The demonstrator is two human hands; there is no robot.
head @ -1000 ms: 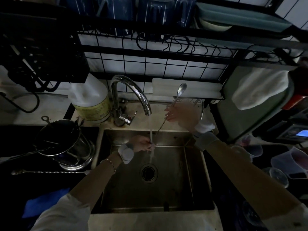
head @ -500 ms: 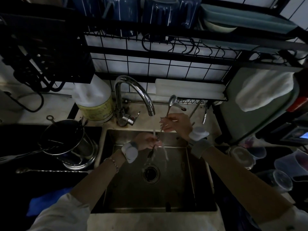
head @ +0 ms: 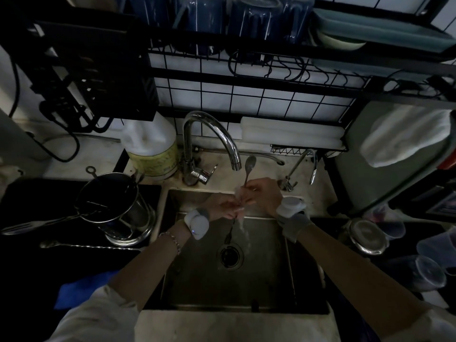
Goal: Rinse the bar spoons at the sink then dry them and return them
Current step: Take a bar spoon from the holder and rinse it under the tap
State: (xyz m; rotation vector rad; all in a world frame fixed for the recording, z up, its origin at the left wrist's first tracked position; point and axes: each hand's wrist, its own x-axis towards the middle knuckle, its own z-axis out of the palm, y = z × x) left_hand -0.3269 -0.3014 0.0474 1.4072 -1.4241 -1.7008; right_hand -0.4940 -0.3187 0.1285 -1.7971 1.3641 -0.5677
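Note:
Both my hands meet over the steel sink [head: 291, 267], under the running faucet [head: 222, 139]. My right hand [head: 261, 196] pinches the upper stem of a bar spoon [head: 249, 166], whose bowl points up beside the faucet's spout. My left hand [head: 222, 206] grips the same spoon lower down, and its lower end [head: 229, 234] hangs below my hands toward the drain [head: 230, 255]. Water streams over my fingers and the stem. A second bar spoon [head: 86, 246] lies flat on the dark counter left of the sink.
A steel utensil holder [head: 116, 208] with tools stands left of the sink, a jug [head: 150, 149] behind it. A small tap [head: 306, 166] is at the back right. A white towel [head: 404, 137] hangs at right; plastic cups [head: 429, 272] and a steel lid sit on the right counter.
My right hand has come down and left, bringing the spoon nearly upright under the stream. My hands have closed together on the stem.

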